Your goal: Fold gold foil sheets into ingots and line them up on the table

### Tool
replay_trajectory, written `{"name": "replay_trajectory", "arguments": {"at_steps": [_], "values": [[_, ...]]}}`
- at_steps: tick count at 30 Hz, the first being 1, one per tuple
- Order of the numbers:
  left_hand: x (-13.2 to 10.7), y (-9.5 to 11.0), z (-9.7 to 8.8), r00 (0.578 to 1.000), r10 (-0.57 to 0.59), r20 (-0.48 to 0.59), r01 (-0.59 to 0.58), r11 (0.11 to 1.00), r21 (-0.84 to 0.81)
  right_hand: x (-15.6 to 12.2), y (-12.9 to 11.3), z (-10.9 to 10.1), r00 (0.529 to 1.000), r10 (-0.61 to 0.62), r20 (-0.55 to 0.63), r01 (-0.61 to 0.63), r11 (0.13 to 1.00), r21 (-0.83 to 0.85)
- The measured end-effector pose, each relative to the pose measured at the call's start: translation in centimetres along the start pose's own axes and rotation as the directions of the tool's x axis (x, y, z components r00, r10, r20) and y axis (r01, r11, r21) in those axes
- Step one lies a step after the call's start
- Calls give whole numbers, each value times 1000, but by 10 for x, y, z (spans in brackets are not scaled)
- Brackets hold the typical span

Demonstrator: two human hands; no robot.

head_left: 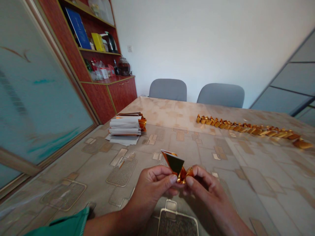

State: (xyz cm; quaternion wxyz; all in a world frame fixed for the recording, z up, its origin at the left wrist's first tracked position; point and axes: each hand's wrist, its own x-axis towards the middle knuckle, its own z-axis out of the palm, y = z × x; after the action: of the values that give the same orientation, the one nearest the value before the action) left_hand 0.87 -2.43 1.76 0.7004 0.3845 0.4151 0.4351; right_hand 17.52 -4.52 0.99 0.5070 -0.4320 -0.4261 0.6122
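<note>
Between my two hands, above the table's near part, is a piece of folded gold foil paper (175,163). Its upper left part stands up as a pointed flap with a pale edge, and its lower right part is crumpled and shiny. My left hand (157,183) pinches the base of the flap between thumb and fingers. The right end of the same paper is gripped by my right hand (205,183), thumb in front and fingers behind. My fingertips cover part of the folds.
A stack of white-backed gold paper sheets (125,126) lies at the left of the patterned table (177,113). Folded gold pieces (236,127) form a long row at the right. Two grey chairs (168,89) stand behind the table, and a red-brown cabinet (123,93) at the back left.
</note>
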Motion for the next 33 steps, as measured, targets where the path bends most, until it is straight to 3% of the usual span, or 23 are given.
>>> {"name": "replay_trajectory", "arguments": {"at_steps": [7,14,20,25,28,33], "values": [[-3,-2,3,997,74,34,-75,997,27,3,7,-5,989,-149,-24,132,930,-343],[0,-6,0,994,76,74,-83,992,98,1,-10,-6,952,-292,95,288,741,-607],[0,-2,1,998,37,53,-41,997,65,-1,-15,-9,927,-333,174,371,740,-561],[-3,-2,3,993,67,92,-74,995,69,1,-15,-11,926,-310,216,377,718,-585],[-4,-3,4,993,71,90,-80,992,101,2,-15,-11,931,-319,174,361,755,-548],[-1,-4,2,999,19,-26,-17,998,54,1,-12,-8,953,-279,115,302,881,-365]]}}
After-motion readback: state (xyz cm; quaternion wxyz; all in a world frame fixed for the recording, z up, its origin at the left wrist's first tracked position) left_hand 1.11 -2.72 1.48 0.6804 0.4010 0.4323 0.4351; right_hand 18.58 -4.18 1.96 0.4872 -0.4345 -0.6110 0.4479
